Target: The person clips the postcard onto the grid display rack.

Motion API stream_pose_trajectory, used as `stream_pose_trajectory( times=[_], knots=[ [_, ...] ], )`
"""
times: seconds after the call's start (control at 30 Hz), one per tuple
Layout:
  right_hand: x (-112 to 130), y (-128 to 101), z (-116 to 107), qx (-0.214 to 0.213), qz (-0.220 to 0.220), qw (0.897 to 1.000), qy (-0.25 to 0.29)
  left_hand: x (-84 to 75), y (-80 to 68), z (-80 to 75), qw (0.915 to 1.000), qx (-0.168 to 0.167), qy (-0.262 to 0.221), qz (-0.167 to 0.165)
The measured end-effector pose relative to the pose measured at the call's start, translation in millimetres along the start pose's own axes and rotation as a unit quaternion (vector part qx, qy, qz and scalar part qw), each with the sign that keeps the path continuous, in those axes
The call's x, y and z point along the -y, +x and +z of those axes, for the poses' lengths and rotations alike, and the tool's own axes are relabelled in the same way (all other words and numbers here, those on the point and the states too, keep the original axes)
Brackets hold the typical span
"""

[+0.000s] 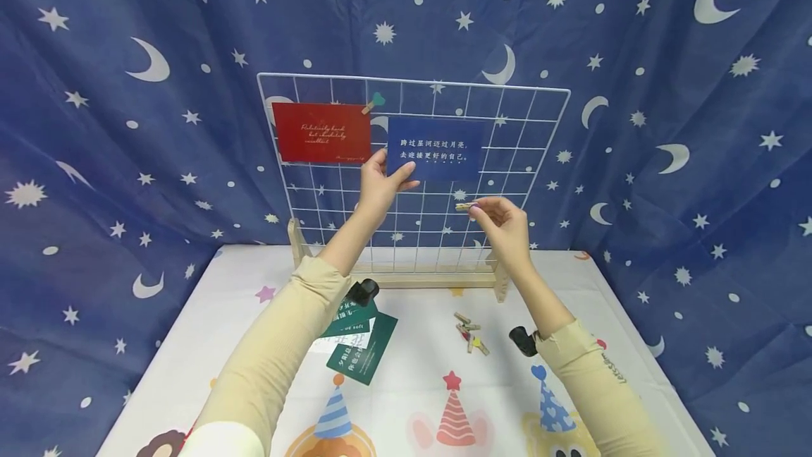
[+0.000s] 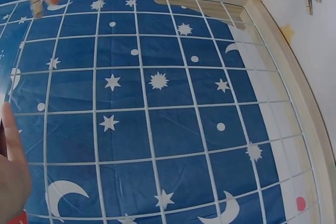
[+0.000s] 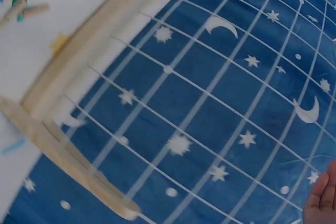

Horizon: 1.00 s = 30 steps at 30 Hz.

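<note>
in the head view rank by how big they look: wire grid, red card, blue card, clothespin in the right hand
1. wire grid
2. red card and blue card: about alike, no ranking
3. clothespin, pinched by the right hand

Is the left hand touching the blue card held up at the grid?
Touching. In the head view the left hand pinches the blue card at its lower left corner, thumb lying over the card's front.

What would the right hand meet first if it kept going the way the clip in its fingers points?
Probably the white wire grid: the right hand aims its small wooden clip left toward it, below the blue card. Depth is unclear.
</note>
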State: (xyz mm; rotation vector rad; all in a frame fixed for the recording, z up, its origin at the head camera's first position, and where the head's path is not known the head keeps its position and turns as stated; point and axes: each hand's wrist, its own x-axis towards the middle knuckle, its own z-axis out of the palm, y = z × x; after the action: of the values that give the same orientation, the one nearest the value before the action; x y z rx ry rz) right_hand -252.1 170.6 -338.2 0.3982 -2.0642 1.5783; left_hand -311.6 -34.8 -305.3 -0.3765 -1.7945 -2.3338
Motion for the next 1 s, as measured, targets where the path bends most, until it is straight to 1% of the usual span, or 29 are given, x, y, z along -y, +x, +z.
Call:
stream_pose_trajectory(
  times=[0.07,0.13,0.3,0.43,0.57,0.67,0.77,0.93,1.0],
  knots=[
    [17.0,5.6,-1.1,0.001,-0.009,1.0,-0.009,-0.3,0.3,1.0,1.0,-0.005,0.008,0.003],
    [31.8,13.0,-3.3,-0.006,-0.02,0.999,-0.024,-0.1,1.1,2.1,0.9999,-0.005,0.013,0.005],
    [37.4,46.9,-12.7,-0.034,-0.068,0.995,-0.064,0.9,3.5,4.9,0.9998,0.0,0.014,0.011],
    [43.2,76.5,-17.6,-0.056,-0.095,0.991,-0.076,0.8,5.0,5.9,0.9998,-0.006,0.006,0.017],
    [54.7,97.0,-18.2,-0.061,-0.095,0.987,-0.115,1.0,7.0,5.6,0.9996,-0.019,0.009,0.016],
    [61.0,107.7,-16.7,-0.055,-0.094,0.982,-0.157,1.4,9.1,5.3,0.9992,-0.032,0.018,0.013],
    [66.1,116.7,-15.1,-0.053,-0.095,0.978,-0.18,2.3,11.2,5.8,0.9987,-0.042,0.026,0.009],
    [73.0,127.5,-12.8,-0.037,-0.073,0.97,-0.23,4.9,12.8,9.3,0.9983,-0.048,0.033,-0.005],
    [75.5,130.3,-12.2,-0.026,-0.064,0.964,-0.256,6.3,13.3,11.0,0.9981,-0.051,0.033,-0.009]
  ],
)
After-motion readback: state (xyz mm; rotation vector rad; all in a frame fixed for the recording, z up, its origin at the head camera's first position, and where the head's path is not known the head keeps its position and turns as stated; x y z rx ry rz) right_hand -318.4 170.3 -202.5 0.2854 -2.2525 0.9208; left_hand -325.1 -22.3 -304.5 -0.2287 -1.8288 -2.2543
